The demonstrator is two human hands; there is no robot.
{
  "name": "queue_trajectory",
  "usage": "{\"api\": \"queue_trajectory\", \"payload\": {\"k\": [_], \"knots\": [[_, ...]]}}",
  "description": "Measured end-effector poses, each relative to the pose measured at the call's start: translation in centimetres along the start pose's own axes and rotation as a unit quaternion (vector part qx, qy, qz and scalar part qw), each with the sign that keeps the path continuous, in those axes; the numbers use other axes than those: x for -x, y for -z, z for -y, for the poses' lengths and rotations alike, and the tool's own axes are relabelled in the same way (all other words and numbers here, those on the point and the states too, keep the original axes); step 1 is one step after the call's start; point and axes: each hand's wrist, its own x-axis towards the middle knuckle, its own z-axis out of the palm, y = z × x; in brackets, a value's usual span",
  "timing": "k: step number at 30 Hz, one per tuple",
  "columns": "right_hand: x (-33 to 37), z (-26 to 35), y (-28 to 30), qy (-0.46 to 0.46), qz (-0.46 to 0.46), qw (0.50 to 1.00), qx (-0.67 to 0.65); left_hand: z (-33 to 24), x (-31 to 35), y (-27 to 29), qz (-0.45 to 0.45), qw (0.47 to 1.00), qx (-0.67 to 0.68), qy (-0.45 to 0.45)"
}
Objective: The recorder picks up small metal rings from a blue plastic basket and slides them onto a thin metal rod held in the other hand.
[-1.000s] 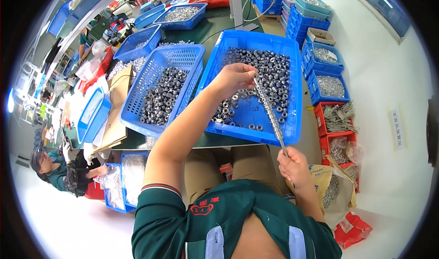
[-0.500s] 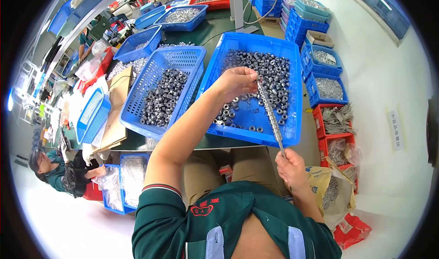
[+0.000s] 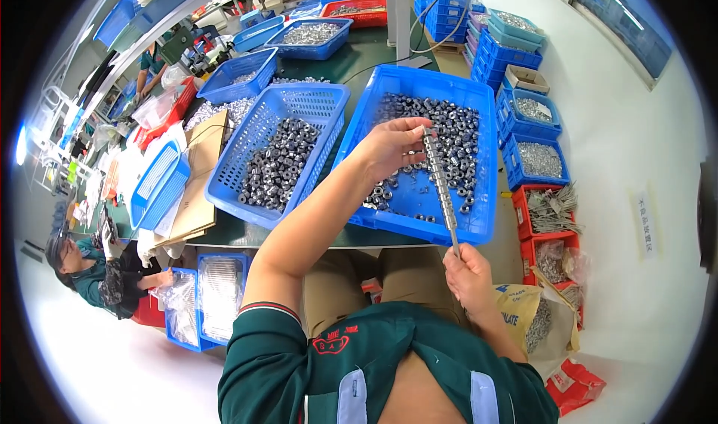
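A slim silver metal rod point(image 3: 440, 188), threaded with a row of shiny metal rings, slants over the deep blue plastic tub point(image 3: 411, 198). The fingers of my left hand point(image 3: 393, 146) pinch its far end; those of my right hand point(image 3: 470, 276) are closed round its bare near end, just outside the tub's near rim. Loose dark-grey metal rings point(image 3: 460, 143) lie heaped in the tub. Beside it on the green bench point(image 3: 366, 46) stands a blue perforated plastic basket point(image 3: 224, 181), holding similar rings.
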Motion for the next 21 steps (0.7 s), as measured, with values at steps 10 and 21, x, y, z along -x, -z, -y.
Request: {"api": "queue_trajectory", "payload": {"k": [10,21], "knots": [[-1.8,3.1,-3.9,-0.062,-0.001,0.997,0.045,-2.8,5.5,1.3,-0.203,0.863,-0.354,-0.298],[-10.3,5.4,-13.9,-0.162,0.167,0.968,-0.091,-4.5,13.3,3.7,-0.108,0.456,-0.797,-0.381]]}}
